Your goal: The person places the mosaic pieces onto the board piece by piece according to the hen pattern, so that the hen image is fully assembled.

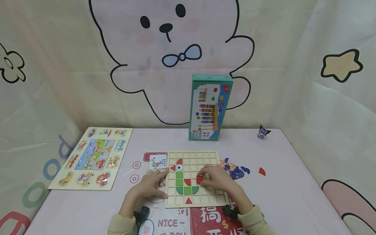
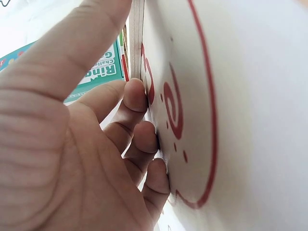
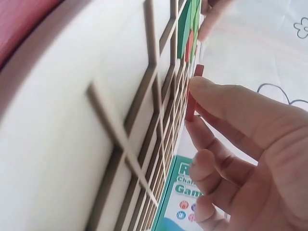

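Observation:
A wooden grid board (image 1: 209, 201) lies on the table, with green and red pieces and a round eye piece set in its cells as a bird-like figure. My right hand (image 1: 217, 178) is over the right half of the board. Between thumb and index finger it pinches a red piece (image 3: 194, 94), seen edge-on close over the grid in the right wrist view. My left hand (image 1: 151, 184) rests at the board's left edge, its thumb and index finger touching the rim. In the left wrist view its other fingers (image 2: 144, 137) are loosely bent against the tabletop.
A pattern card (image 1: 158, 161) lies beyond the left hand. Several blue pieces (image 1: 236, 173) and a red quarter-round piece (image 1: 262, 171) lie right of the board. A picture puzzle board (image 1: 63, 184) is at the left. A green game box (image 1: 210, 108) and small figurine (image 1: 262, 132) stand behind.

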`<state>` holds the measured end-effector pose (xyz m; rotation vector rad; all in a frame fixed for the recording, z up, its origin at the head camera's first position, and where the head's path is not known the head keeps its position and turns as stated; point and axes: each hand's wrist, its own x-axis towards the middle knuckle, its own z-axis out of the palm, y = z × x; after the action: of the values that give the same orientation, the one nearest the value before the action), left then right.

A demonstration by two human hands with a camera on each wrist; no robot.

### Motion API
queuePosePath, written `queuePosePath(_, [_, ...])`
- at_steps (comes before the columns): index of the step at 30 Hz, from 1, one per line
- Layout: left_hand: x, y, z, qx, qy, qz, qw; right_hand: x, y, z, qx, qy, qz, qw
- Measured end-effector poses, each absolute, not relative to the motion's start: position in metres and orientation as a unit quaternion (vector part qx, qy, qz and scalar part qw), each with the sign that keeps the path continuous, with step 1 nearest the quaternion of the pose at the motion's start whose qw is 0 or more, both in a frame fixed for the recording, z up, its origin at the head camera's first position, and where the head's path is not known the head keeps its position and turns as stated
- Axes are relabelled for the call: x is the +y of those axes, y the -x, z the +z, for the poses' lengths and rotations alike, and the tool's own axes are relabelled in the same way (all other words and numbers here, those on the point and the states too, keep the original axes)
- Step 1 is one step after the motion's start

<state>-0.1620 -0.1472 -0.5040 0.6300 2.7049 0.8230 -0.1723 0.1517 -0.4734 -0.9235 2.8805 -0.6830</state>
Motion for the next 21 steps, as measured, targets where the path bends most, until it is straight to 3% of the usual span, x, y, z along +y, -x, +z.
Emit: queuePosePath(21, [-0.147,0.162,-0.502,0.927,-0.212,0.282,0.127,0.134,0.172,-0.472,0.931,0.297,-0.206,0.051])
